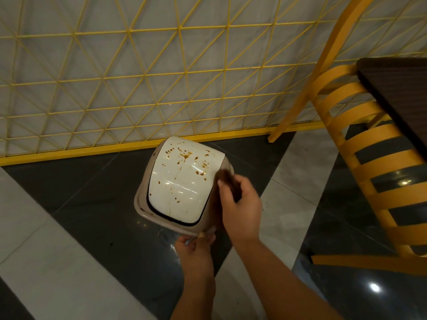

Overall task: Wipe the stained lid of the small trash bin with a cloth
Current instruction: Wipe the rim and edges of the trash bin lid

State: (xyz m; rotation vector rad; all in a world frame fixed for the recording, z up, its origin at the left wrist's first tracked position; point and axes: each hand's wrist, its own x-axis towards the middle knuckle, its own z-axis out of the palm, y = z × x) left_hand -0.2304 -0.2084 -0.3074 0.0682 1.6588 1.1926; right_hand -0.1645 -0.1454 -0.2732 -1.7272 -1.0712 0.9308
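Your right hand (pixel 239 203) curls its fingers round a dark brown cloth (pixel 227 181), blurred, at the right edge of the lid (pixel 182 181). The white lid carries brown spots, thickest near its far end. Your left hand (pixel 194 248) grips the near rim of the bin (pixel 142 204). The bin stands on the floor (pixel 80 204) beside the yellow fence (pixel 92 151).

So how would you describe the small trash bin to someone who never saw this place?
Find the yellow lattice fence. At its foot, on the dark floor tile, stands the trash bin, beige, its white lid speckled with brown stains.
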